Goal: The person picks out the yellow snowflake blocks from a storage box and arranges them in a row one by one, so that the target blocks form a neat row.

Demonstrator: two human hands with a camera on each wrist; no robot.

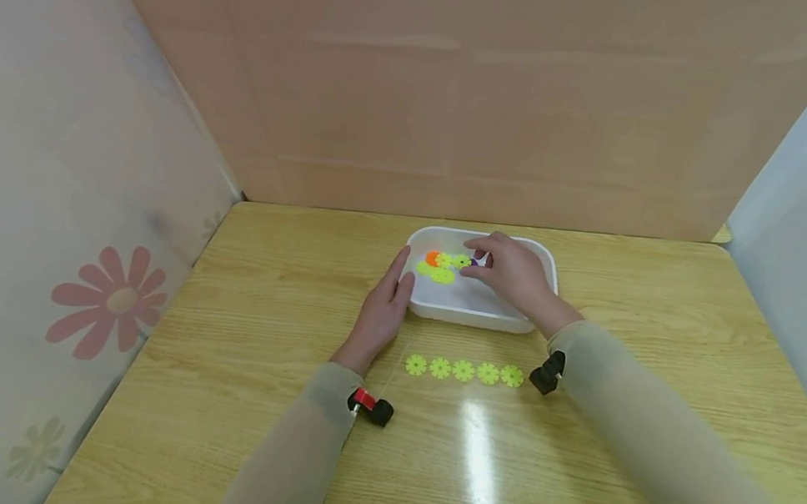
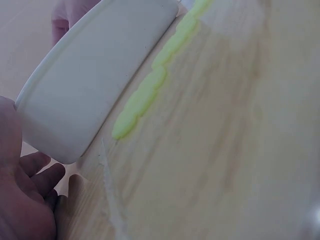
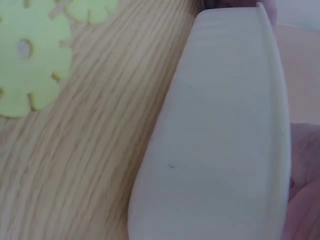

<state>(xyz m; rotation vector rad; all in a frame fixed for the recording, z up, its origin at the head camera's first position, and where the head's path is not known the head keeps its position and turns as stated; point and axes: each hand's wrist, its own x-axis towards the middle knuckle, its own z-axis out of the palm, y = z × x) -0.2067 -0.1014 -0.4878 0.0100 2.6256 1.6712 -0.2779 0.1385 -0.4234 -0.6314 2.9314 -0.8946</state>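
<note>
A white tray stands on the wooden table, with yellow notched discs and an orange disc at its left inside. My left hand rests against the tray's left side, thumb and fingers extended along the wall near the rim. My right hand reaches over the tray, thumb and fingertips apart at a yellow disc. A purple piece shows between those fingers. I cannot tell whether the fingers pinch either piece. The tray wall hides most of this hand in the right wrist view.
Several yellow notched discs lie flat in a straight row in front of the tray. A thin pale strand trails near the row's left end. A brown panel rises behind the table, with pale sheets at both sides.
</note>
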